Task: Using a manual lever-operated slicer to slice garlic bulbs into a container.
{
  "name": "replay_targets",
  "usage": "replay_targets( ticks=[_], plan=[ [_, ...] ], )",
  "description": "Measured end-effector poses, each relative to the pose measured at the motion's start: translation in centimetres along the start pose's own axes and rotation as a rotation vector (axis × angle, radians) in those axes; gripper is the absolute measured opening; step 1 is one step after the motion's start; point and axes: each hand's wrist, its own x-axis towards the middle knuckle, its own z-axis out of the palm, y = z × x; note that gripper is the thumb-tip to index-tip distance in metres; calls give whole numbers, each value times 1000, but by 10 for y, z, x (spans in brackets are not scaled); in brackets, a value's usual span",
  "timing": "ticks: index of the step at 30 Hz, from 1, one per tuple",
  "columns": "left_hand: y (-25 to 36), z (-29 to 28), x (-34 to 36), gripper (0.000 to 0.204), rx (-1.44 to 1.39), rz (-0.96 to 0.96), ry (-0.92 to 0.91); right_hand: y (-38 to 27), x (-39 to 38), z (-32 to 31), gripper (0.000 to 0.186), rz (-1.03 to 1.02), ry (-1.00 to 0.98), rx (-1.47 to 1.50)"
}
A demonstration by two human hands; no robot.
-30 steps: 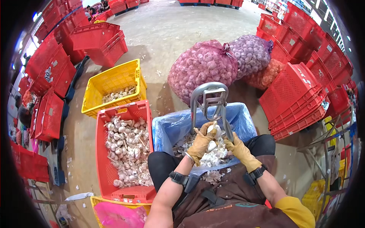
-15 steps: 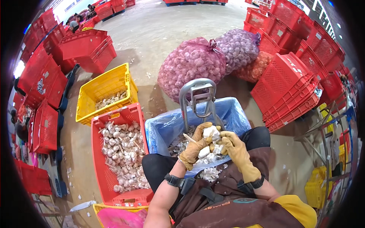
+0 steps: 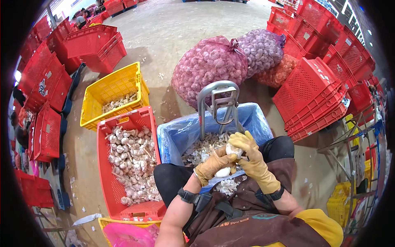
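Both my hands wear tan gloves and meet over a bin lined with blue plastic (image 3: 166,142). A white garlic bulb (image 3: 234,151) is held between them. My left hand (image 3: 212,166) is closed around it from the left. My right hand (image 3: 252,160) grips it from the right, fingers over its top. A second peeled white bulb (image 3: 223,172) shows just below my left hand; whether that hand holds it too I cannot tell. Papery garlic skins (image 3: 201,152) fill the bin, with more skins (image 3: 227,187) on my brown apron. A metal frame (image 3: 220,103) stands up from the bin.
To the left stand a red crate of garlic bulbs (image 3: 106,164) and a yellow crate (image 3: 92,96) with fewer bulbs. Mesh sacks of garlic (image 3: 207,68) sit ahead. Stacked red crates (image 3: 308,96) rise on the right, others (image 3: 96,45) at far left.
My right hand has risen and come in over the top of the bulb, which now sits slightly lower and farther right. The view has shifted a little.
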Motion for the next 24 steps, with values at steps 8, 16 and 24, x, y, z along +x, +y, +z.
replay_targets(
  ticks=[8, 16, 24],
  plan=[
    [16, 13, 6, 57, 35, 87, 71, 4, -5, -17, 34, 2, 25, -29],
    [12, 12, 3, 62, 4, 35, 5, 14, -7, -4, 12, 243, 138, 465],
    [22, 10, 9, 60, -209, 26, -49, 42, -7, -24, 52, 288, 333, -118]
  ],
)
